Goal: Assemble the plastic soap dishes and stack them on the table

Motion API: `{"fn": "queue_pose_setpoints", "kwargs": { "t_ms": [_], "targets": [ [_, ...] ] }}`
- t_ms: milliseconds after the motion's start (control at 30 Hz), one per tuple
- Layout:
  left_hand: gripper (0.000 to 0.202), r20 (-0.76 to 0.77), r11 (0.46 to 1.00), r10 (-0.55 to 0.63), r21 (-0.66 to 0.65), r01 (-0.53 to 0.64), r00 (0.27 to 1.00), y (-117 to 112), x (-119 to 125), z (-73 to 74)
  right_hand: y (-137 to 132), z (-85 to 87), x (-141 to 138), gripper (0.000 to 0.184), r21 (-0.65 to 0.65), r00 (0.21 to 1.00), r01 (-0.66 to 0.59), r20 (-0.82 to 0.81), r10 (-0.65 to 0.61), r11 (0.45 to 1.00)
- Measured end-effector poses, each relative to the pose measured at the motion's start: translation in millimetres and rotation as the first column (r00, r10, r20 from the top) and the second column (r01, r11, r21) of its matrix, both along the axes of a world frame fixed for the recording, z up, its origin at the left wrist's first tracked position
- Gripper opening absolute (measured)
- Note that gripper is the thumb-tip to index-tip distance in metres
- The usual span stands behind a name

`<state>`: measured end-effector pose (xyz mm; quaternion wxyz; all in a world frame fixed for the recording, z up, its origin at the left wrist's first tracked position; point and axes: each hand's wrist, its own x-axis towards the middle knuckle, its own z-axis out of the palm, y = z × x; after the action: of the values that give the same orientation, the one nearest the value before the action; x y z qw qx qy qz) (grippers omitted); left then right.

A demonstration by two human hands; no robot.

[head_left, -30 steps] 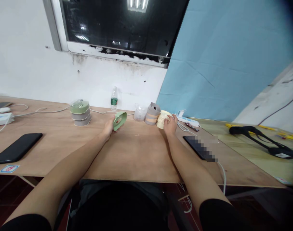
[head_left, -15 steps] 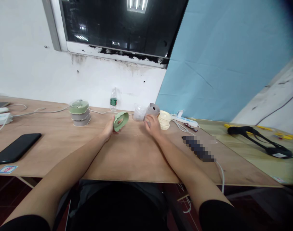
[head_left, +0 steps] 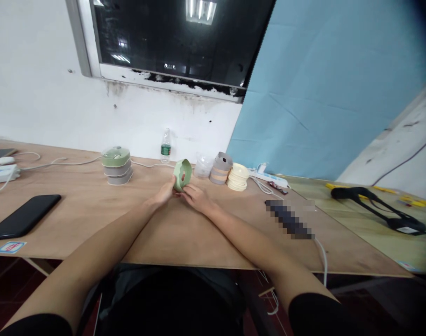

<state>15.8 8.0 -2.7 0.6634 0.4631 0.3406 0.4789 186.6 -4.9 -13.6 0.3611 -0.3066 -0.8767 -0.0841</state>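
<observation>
Two hands meet on one green piece, held above the table. A phone and a green-and-grey stack lie well to the left. The left hand pinches the piece's left edge, and the right hand grips its lower right edge. The piece stands tilted on edge, just beyond both sets of fingertips. It would likely handle best with the left hand steadying it while the right fingers work. A grey stack and a cream stack stand near on the right.
</observation>
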Motion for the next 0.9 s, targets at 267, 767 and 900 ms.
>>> {"fn": "queue_pose_setpoints", "kwargs": {
  "t_ms": [267,767,900],
  "targets": [
    [0.049,-0.322,0.947,0.179,0.313,-0.074,0.930,1,-7,-10.2,40,40.7,60,0.026,0.112,0.944,0.223,-0.273,-0.186,0.968],
    [0.061,-0.774,0.679,0.309,0.586,0.442,0.553,-16,-13,-6.1,98,76.1,156,0.035,-0.081,0.668,0.744,0.034,-0.744,0.664],
    [0.058,-0.759,0.639,0.375,0.628,0.444,0.533,-14,-15,-5.9,90,70.1,149,0.038,-0.045,0.644,0.762,-0.046,-0.764,0.646]
  ]
}}
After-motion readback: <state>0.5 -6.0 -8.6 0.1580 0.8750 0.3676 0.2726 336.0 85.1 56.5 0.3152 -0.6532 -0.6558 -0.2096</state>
